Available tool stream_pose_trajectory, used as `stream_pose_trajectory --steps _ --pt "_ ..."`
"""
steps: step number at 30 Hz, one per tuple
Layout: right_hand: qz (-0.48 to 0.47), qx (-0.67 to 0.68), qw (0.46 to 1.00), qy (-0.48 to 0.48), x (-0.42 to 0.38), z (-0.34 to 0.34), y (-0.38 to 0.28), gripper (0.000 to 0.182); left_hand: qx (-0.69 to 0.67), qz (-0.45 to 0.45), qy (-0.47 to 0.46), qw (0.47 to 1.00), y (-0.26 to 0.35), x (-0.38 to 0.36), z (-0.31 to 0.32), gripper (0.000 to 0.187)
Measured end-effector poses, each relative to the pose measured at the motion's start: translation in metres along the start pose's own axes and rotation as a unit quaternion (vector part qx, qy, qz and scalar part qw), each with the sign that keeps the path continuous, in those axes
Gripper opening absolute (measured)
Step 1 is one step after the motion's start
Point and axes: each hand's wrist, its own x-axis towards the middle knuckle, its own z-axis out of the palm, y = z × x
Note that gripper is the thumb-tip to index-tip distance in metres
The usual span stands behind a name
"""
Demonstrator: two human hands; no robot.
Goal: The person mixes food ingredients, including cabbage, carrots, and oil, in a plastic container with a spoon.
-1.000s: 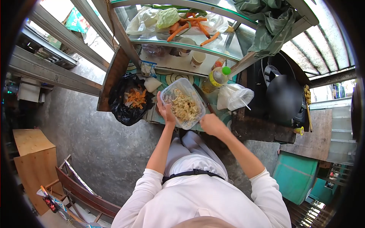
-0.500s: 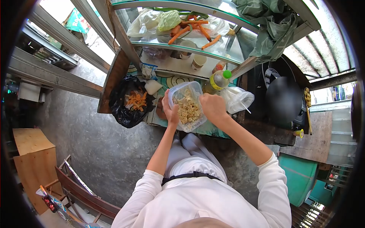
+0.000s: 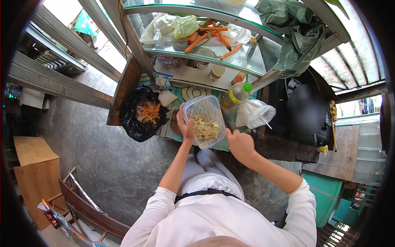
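My left hand (image 3: 186, 124) is closed on the left side of a clear plastic container (image 3: 203, 104), which tilts towards me. Inside it, a pale, shredded-looking food mixture (image 3: 207, 130) lies mostly in the near part. My right hand (image 3: 240, 145) is closed just beyond the container's right rim. A short dark piece, perhaps a handle, shows at its fingers; its kind is hidden. Behind that hand are a white plastic bag (image 3: 256, 114) and a yellowish bottle with a green cap (image 3: 236, 95).
A black plastic bag with orange peelings (image 3: 149, 113) sits at the left. Carrots (image 3: 210, 38) and cabbage (image 3: 188, 27) lie on the glass shelf above. To the right are a dark round pan (image 3: 305, 108) and a small yellow cup (image 3: 323, 150).
My right hand has moved down and slightly right, from over the container's upper right rim to beside its lower right. The food appears gathered more towards the container's near end.
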Motion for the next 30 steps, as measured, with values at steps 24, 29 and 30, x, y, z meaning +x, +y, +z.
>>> stream_pose_trajectory --steps 24,29,30 --pt "0.139 0.153 0.976 -0.067 0.008 0.055 -0.015 0.012 -0.061 -0.027 0.003 0.998 -0.019 -0.006 -0.013 0.064" --pt "0.159 0.426 0.887 -0.077 -0.005 0.104 -0.017 0.024 -0.072 -0.053 0.026 0.996 -0.017 -0.017 -0.006 0.066" --pt "0.165 0.452 0.873 -0.085 -0.003 0.099 -0.021 0.023 -0.062 -0.058 0.030 0.996 -0.016 -0.019 -0.008 0.066"
